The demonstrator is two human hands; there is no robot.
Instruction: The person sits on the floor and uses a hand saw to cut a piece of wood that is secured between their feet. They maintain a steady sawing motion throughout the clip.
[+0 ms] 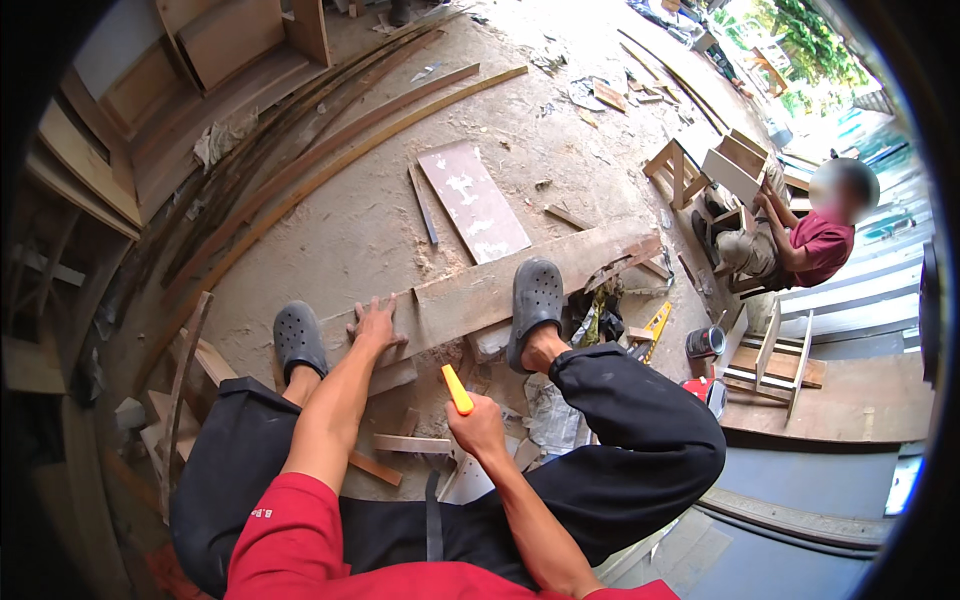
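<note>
Over dusty, littered workshop floor, rested left hand, spread open, on long wooden plank and closed right hand around yellow handle.

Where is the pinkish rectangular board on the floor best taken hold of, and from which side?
Probably at the middle of its long right edge, with the grip coming from the right. The pinkish board seems to lie flat, so an edge suits best. A narrow strip lies beside its left edge, and the board's near end is close to the long plank.
</note>
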